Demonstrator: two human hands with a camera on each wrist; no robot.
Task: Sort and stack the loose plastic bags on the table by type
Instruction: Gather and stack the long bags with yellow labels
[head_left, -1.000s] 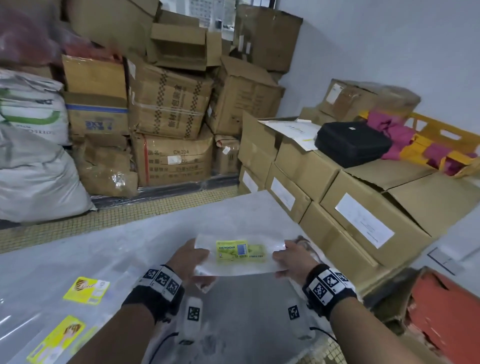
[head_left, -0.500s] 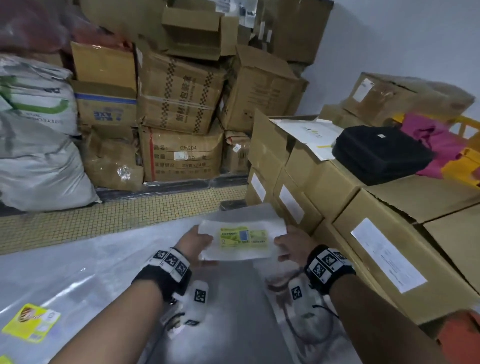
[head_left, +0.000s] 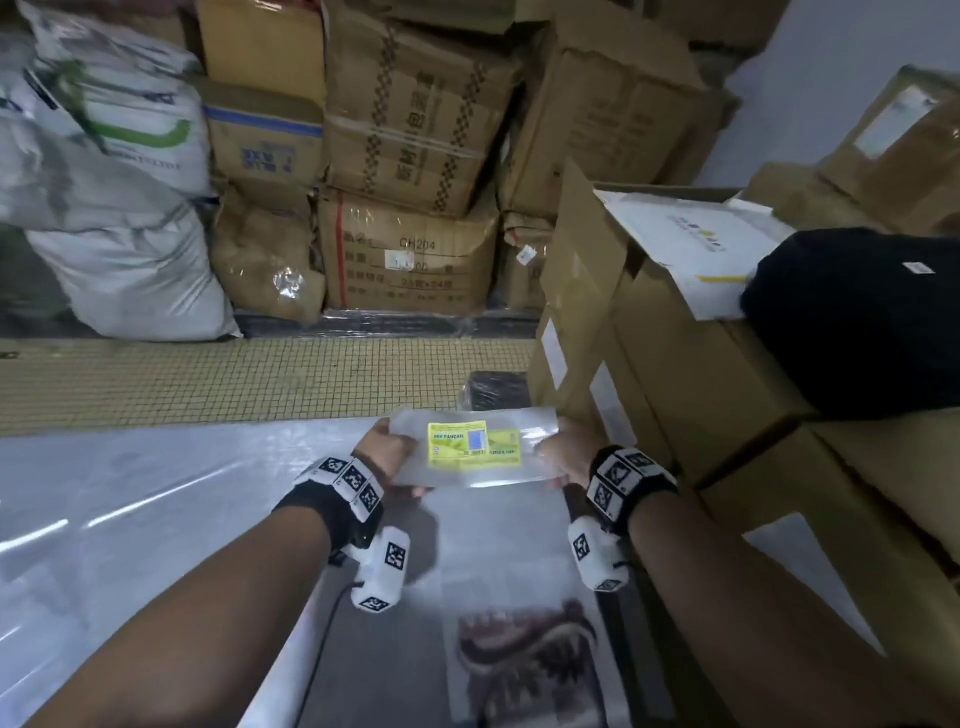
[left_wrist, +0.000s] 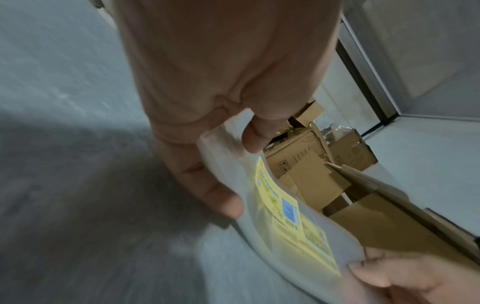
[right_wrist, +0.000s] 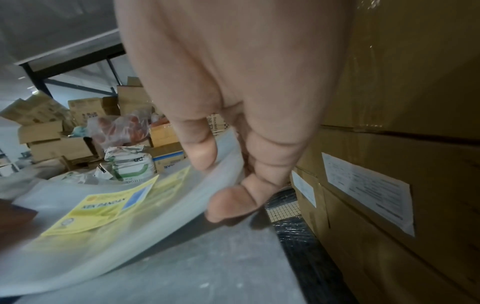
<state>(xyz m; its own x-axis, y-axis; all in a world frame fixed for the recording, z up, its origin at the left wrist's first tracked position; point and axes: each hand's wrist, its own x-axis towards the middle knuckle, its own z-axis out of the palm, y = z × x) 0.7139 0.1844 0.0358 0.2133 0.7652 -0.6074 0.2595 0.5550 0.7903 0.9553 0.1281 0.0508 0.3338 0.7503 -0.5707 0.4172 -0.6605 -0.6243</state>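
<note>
I hold a thin stack of clear plastic bags (head_left: 470, 451) with both hands, above the far right end of the table (head_left: 156, 499). The stack's long axis runs left to right in front of me, and it lies nearly flat, sagging a little in the middle. A yellow label (head_left: 472, 445) with a small blue patch faces up on top; in the head view its printed text reads the right way up for me.

My left hand (head_left: 383, 451) pinches the stack's left short edge, thumb on top and fingers (left_wrist: 255, 139) curled beneath. My right hand (head_left: 563, 457) pinches the right short edge the same way, with the thumb (right_wrist: 201, 152) pressing on top and fingers folded under. Each wrist wears a black band with square coded markers.

The table is covered by a shiny clear plastic sheet (head_left: 171, 483). Just to my right, cardboard cartons (head_left: 701, 374) with white paper labels are stacked close against the table. A black case (head_left: 857, 312) rests on top of them, beside a white printed sheet (head_left: 691, 244). Across a strip of small yellowish floor tiles (head_left: 234, 379), more taped cartons (head_left: 410, 249) are piled up, with large white woven sacks (head_left: 119, 208) to their left. What the cartons hold is hidden.
</note>
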